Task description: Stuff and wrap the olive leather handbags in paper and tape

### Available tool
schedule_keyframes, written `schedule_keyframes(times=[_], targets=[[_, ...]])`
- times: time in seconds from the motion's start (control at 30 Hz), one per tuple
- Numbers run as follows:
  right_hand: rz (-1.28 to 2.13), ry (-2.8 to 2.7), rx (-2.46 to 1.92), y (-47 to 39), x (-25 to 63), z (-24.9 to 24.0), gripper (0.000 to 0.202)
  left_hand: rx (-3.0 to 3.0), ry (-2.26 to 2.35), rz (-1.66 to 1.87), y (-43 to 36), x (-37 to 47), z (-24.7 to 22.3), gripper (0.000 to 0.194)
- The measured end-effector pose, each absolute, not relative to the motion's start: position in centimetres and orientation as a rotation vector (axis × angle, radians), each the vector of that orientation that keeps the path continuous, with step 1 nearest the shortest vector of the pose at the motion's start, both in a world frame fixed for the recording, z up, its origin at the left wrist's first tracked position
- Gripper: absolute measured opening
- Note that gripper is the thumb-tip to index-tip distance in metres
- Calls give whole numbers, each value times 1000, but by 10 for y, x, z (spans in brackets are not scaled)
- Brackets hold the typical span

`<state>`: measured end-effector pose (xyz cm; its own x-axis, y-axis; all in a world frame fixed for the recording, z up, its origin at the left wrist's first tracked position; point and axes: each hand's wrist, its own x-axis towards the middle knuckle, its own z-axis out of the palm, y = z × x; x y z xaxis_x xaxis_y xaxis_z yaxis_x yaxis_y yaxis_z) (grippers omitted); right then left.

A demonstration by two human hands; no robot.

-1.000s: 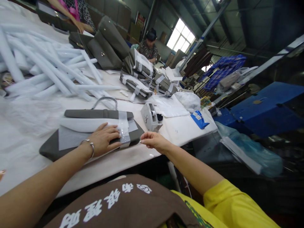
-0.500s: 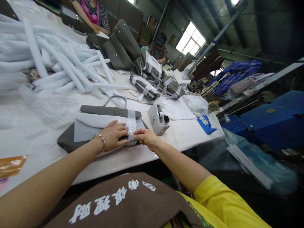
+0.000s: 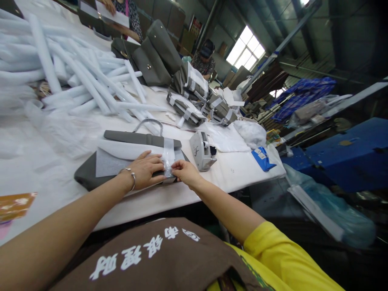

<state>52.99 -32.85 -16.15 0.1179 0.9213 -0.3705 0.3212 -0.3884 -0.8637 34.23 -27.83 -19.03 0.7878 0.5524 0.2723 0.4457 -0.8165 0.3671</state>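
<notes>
A dark grey bag [image 3: 86,171] lies on the white table with a white sheet [image 3: 121,148] and a grey felt piece over it. A clear wrapping strip [image 3: 168,152] crosses its right part. My left hand [image 3: 147,170], with a bracelet at the wrist, rests flat on the bag, fingers spread beside the strip. The thumb and forefinger of my right hand [image 3: 184,173] are pinched together at the strip's lower right edge; whether they grip its end is too small to tell. A tape dispenser [image 3: 201,151] stands just right of the bag.
White foam tubes [image 3: 87,81] are heaped at the back left. Grey bags [image 3: 156,60], some strapped, lie farther back. A blue packet [image 3: 263,158] is near the table's right end. Two people [image 3: 206,60] are across the table; one holds white paper [image 3: 113,15].
My hands remain at the strip with almost no movement. Across the table, a person's hands have raised a white sheet. The view has shifted slightly.
</notes>
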Motion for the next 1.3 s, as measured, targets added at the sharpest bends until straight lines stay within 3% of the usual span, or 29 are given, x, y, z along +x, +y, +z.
schedule_keyframes(times=[0.47,0.7,0.97,1.13,1.2,1.3], targets=[[1062,-1599,-2078,-322,532,-159,23,2711,767,550,-280,342,-188,41],[1085,-1788,-2230,-295,541,-150,15,2714,766,573,-277,343,-196,40],[535,-1861,-2360,-285,548,-133,25,2716,772,574,-279,341,-193,37],[84,-2374,-1718,-325,545,-145,38,2704,770,585,-280,341,-192,38],[59,-2619,-1480,-344,547,-157,52,2706,767,580,-281,340,-190,38],[38,-2692,-1468,-363,552,-170,65,2730,762,552,-282,339,-187,36]])
